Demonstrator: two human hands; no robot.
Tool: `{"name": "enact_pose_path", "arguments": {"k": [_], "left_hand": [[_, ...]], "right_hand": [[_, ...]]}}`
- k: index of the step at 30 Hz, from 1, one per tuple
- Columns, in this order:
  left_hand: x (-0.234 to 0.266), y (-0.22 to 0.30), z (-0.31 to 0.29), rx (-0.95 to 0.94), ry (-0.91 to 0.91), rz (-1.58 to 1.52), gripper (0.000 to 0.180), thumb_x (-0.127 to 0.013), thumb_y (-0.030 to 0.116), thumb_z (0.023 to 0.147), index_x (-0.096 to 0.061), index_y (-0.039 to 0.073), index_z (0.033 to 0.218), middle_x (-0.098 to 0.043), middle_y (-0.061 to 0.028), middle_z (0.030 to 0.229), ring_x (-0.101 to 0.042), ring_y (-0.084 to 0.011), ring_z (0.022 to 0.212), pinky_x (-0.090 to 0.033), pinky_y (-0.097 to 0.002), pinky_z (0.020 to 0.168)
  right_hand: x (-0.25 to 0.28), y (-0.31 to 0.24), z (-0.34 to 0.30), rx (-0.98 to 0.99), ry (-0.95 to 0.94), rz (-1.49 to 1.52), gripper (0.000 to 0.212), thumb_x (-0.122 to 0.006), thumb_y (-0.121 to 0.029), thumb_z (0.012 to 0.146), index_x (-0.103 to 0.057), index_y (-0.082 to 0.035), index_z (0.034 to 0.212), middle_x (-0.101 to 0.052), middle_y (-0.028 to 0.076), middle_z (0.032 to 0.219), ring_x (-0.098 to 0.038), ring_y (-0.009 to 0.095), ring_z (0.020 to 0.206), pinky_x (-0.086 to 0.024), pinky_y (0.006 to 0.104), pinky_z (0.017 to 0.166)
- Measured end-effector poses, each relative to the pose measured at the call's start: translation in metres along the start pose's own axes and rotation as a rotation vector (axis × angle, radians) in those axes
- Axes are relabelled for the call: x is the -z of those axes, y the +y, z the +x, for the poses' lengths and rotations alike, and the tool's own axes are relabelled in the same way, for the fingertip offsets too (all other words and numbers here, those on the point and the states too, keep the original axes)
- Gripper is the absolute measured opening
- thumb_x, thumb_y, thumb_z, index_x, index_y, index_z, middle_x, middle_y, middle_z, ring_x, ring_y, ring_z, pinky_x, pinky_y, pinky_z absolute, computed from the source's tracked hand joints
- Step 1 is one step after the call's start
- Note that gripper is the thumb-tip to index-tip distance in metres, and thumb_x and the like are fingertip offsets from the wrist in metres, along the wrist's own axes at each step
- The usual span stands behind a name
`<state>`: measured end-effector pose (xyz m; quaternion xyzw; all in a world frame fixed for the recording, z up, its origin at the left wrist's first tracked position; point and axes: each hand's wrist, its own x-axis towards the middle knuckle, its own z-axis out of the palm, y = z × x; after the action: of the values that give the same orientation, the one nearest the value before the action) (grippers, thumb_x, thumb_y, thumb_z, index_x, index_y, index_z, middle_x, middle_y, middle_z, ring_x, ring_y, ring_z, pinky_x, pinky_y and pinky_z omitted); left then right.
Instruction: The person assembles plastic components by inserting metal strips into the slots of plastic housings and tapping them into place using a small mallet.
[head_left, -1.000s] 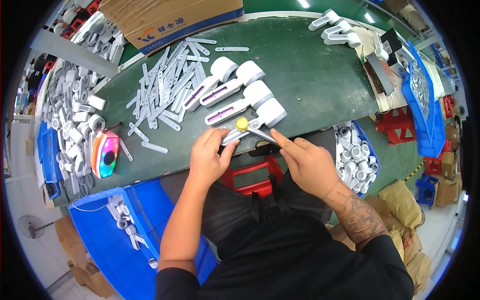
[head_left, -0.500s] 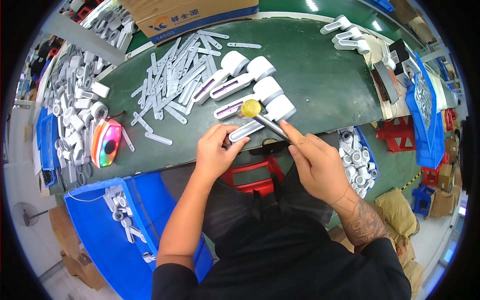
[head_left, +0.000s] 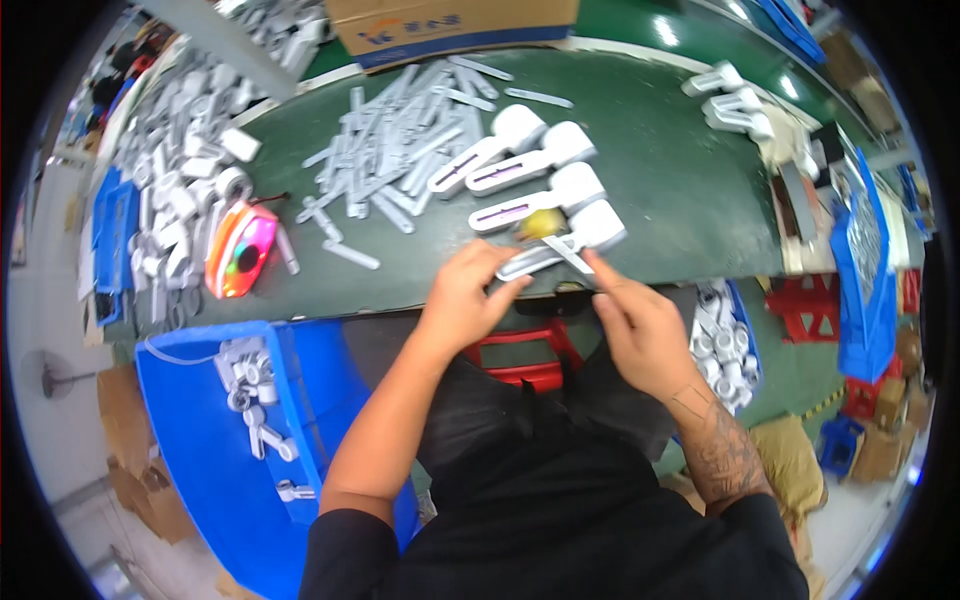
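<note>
Several white handle-shaped housings with round heads lie in a row on the dark green table [head_left: 680, 190]. My left hand [head_left: 468, 292] grips the stem of the nearest housing [head_left: 598, 226] at the table's front edge. My right hand [head_left: 640, 325] pinches a thin tool [head_left: 568, 252] with a yellow end [head_left: 540, 222], laid slantwise across that housing. The two hands are close together, fingertips almost touching over the part. Another housing [head_left: 545, 192] lies just behind the held one.
A heap of grey plastic strips [head_left: 400, 150] lies behind the hands, more white parts [head_left: 180, 180] at the left. A glowing rainbow-coloured disc [head_left: 240, 250] sits left of the hands. Blue bins of white parts stand at lower left [head_left: 200, 420] and right [head_left: 722, 345]. A cardboard box [head_left: 450, 20] is at the back.
The tool's yellow end has come down from above the housing row onto the nearest housing. Both hands have stayed on the same part at the table's edge.
</note>
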<state>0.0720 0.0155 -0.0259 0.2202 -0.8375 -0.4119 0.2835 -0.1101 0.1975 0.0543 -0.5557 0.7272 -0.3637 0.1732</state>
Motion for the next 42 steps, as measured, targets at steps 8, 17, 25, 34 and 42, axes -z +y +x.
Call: {"name": "enact_pose_path", "arguments": {"k": [8, 17, 25, 34, 42], "left_hand": [[0.132, 0.072, -0.044, 0.753, 0.107, -0.252, 0.022, -0.078, 0.018, 0.098, -0.076, 0.000, 0.111, -0.063, 0.0012, 0.075, -0.055, -0.0083, 0.064, -0.044, -0.0270, 0.058], [0.351, -0.064, -0.046, 0.684, 0.871, -0.317, 0.026, -0.078, 0.027, 0.100, -0.073, 0.002, 0.104, -0.059, 0.0033, 0.069, -0.049, -0.0077, 0.055, -0.037, -0.0255, 0.052], [0.412, -0.177, 0.005, 0.527, 1.190, -0.426, 0.045, -0.071, 0.004, 0.099, -0.054, -0.008, 0.139, -0.067, -0.0192, 0.121, -0.071, -0.0290, 0.102, -0.063, -0.0401, 0.081], [0.235, -0.054, 0.058, 0.466, 0.350, 0.016, 0.024, -0.076, 0.018, 0.103, -0.075, 0.002, 0.121, -0.071, -0.0027, 0.106, -0.064, -0.0084, 0.084, -0.052, -0.0229, 0.075], [0.070, 0.018, 0.043, 0.029, -0.181, 0.241, 0.024, -0.081, 0.016, 0.091, -0.077, 0.005, 0.112, -0.074, -0.0104, 0.102, -0.067, -0.0215, 0.081, -0.054, -0.0330, 0.071]], "right_hand": [[0.014, 0.063, -0.018, -0.344, 0.265, 0.397, 0.047, -0.053, -0.016, 0.114, -0.053, -0.006, 0.160, -0.046, -0.008, 0.083, -0.038, 0.003, 0.070, -0.033, 0.0210, 0.062], [0.016, 0.068, -0.023, -0.339, 0.226, 0.412, 0.046, -0.054, -0.016, 0.113, -0.055, -0.005, 0.158, -0.049, -0.008, 0.085, -0.039, 0.004, 0.072, -0.034, 0.0208, 0.064], [0.022, 0.069, -0.073, -0.463, 0.198, 0.301, 0.046, -0.056, -0.012, 0.111, -0.057, -0.004, 0.156, -0.055, -0.006, 0.090, -0.043, 0.005, 0.074, -0.038, 0.0217, 0.066], [0.018, 0.064, 0.009, -0.479, 0.336, 0.166, 0.042, -0.086, -0.023, 0.092, -0.076, -0.003, 0.128, -0.050, -0.006, 0.072, -0.044, 0.005, 0.067, -0.040, 0.0253, 0.060], [-0.006, 0.069, 0.091, -0.501, 0.214, 0.041, 0.065, -0.089, -0.058, 0.077, -0.079, -0.003, 0.110, -0.061, 0.004, 0.067, -0.060, 0.017, 0.060, -0.050, 0.0359, 0.060]]}}
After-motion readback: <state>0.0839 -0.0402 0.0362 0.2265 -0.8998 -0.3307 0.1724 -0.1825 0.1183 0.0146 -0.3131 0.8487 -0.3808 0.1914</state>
